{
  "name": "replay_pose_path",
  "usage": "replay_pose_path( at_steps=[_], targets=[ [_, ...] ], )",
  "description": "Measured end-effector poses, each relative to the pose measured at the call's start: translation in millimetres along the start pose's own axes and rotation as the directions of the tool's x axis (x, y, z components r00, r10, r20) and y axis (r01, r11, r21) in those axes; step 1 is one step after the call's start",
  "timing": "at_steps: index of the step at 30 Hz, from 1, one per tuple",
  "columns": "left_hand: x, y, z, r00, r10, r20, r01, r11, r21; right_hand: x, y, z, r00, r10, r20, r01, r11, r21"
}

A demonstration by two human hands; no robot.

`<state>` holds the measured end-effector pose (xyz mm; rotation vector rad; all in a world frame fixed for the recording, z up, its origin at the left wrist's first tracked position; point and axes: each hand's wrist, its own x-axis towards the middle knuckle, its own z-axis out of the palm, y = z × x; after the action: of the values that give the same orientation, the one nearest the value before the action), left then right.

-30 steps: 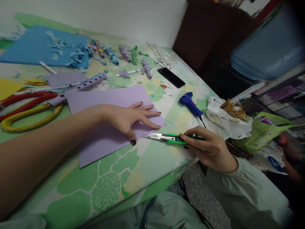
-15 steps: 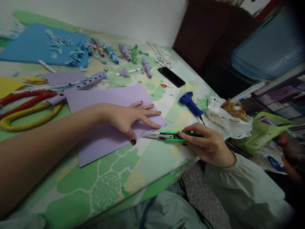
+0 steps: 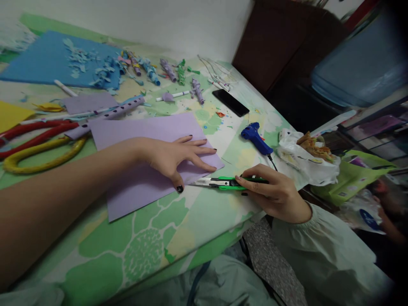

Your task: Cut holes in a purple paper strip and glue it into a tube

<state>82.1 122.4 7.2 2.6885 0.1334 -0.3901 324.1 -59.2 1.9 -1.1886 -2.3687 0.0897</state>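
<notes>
A sheet of light purple paper (image 3: 134, 195) lies flat on the patterned table cover, near the table's front edge. My left hand (image 3: 175, 159) rests spread on it, palm down, with thumb and fingers apart. In my right hand (image 3: 274, 189) is a green utility knife (image 3: 229, 182), gripped between thumb and fingers. Its blade is out and points left; the tip meets the sheet's near edge, just right of my left thumb. Whether the tip is under or on the paper I cannot tell.
Left of the sheet lie red-and-yellow-handled scissors (image 3: 47, 155) and a dotted purple paper roll (image 3: 124, 108). Behind are a blue sheet (image 3: 32, 63) with paper scraps, a phone (image 3: 230, 102) and a blue glue gun (image 3: 257, 138). A white plastic bag (image 3: 291, 159) with food sits at the right edge.
My right hand has drawn the knife slightly left, so its blade reaches a little further along the sheet's near edge. The left hand keeps its place on the paper.
</notes>
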Motion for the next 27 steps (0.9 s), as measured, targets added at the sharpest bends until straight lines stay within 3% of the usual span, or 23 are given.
replay_pose_path(
  at_steps=[18, 27],
  targets=[
    [-0.4, 0.4, 0.0, 1.0, 0.013, -0.027, -0.014, 0.999, -0.031, -0.5, -1.9, -3.9, 1.0, 0.003, 0.026, -0.003, 0.999, -0.032],
    [-4.2, -2.6, -1.8, 0.999, 0.047, -0.016, -0.048, 0.997, -0.059, -2.3, -3.6, -0.8, 0.996, 0.081, -0.048, -0.083, 0.996, -0.036]
  ],
)
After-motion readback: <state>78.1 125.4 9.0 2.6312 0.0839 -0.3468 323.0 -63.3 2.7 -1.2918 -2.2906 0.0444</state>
